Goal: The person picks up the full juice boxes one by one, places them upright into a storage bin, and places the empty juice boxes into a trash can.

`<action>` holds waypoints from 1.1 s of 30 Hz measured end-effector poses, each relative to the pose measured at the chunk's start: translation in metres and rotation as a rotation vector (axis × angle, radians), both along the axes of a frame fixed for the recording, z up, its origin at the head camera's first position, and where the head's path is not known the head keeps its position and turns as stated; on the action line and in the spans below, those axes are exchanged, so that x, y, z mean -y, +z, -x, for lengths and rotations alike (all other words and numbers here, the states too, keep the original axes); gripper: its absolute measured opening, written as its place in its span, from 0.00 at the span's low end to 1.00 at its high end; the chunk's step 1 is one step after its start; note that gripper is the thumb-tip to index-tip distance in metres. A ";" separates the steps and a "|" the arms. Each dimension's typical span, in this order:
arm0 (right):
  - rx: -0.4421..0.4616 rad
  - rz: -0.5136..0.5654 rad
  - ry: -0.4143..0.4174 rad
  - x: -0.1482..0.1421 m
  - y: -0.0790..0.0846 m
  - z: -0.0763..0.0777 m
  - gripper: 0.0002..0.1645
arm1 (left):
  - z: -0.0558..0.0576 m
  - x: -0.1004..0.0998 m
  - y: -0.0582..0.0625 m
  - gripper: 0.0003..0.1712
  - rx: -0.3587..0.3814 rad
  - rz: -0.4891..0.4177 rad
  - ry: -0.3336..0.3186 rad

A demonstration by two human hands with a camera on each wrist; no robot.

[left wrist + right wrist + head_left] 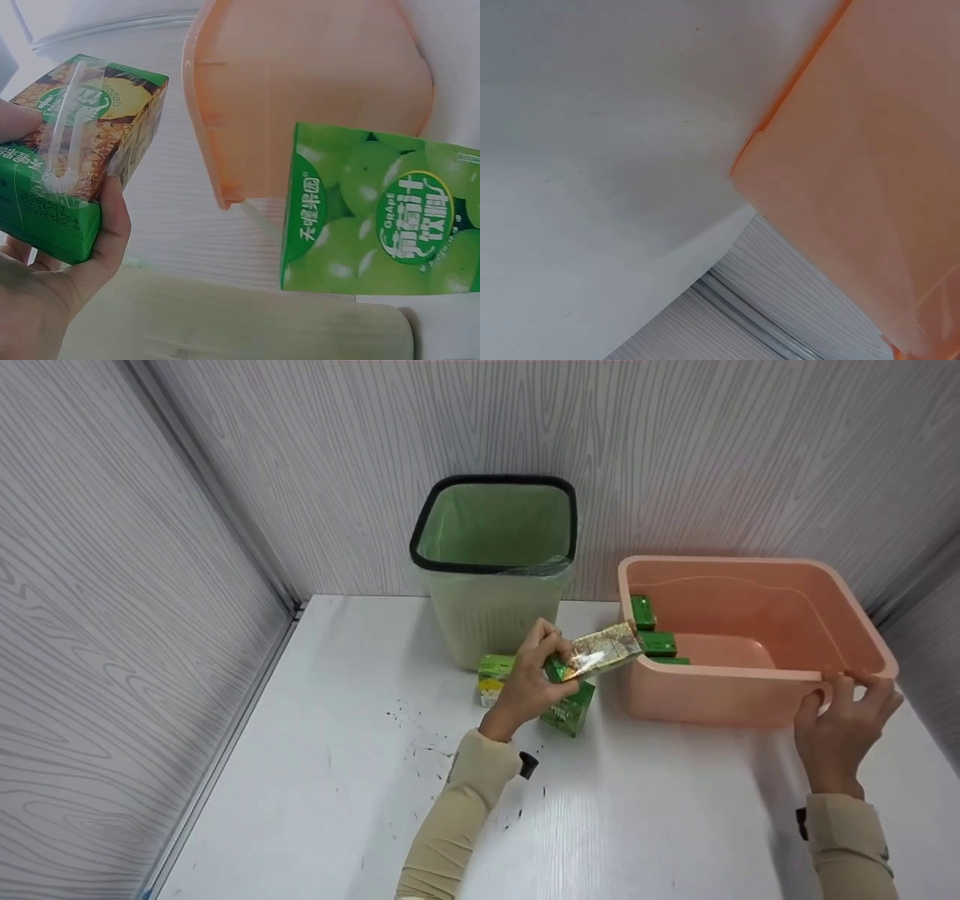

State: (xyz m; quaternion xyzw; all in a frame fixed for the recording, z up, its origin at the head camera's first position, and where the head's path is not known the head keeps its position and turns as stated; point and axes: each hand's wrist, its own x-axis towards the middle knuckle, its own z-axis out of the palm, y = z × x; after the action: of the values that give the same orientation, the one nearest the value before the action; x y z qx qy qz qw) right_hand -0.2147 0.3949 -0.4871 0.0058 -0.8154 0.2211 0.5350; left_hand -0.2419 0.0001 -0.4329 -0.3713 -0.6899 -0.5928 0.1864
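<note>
The left hand point(531, 675) pinched a small green-and-brown paperboard drink carton point(604, 651) between thumb and fingers, holding it aslant over the white table point(300, 780), its far end by the left front corner of a salmon-pink plastic tub point(720, 695); whether carton and rim touched could not be told. The right hand point(844, 727) gripped the tub's front rim near its right corner, fingers curled over the edge. This hold seemed best done with light, even pressure on the carton's flat walls, since thin board would likely dent under a hard squeeze, and with fingers clear of the clear-wrapped bent straw point(60, 181); firm contact at the rim would probably steady the tub. The carton was a crisp-edged block, glossy and printed with pineapple. The tub had smooth walls and rounded corners, with dark green boxes point(658, 643) inside at its left. Beneath the left hand, a yellow-and-green carton point(493, 675) and a darker green carton point(574, 711) rested on the table, which was smooth but flecked with dark specks point(420, 750). Behind them stood a tapering pale green bin point(491, 619) with a black rim and a crinkled, see-through liner.
</note>
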 end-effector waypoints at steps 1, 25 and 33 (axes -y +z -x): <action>0.000 0.001 -0.001 0.001 0.000 0.000 0.09 | 0.001 -0.001 0.001 0.19 -0.007 -0.002 -0.002; -0.023 -0.005 0.017 0.006 0.003 -0.003 0.11 | 0.019 -0.034 0.022 0.18 -0.088 0.031 -0.005; -0.019 -0.005 0.010 0.005 0.003 -0.004 0.10 | 0.025 -0.044 0.026 0.18 -0.120 0.021 -0.033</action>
State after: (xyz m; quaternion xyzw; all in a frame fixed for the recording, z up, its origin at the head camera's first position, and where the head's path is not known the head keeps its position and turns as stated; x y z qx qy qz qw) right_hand -0.2110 0.3899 -0.4843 0.0136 -0.8109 0.2216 0.5415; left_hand -0.2673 0.0438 -0.4072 -0.4193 -0.6777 -0.5651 0.2136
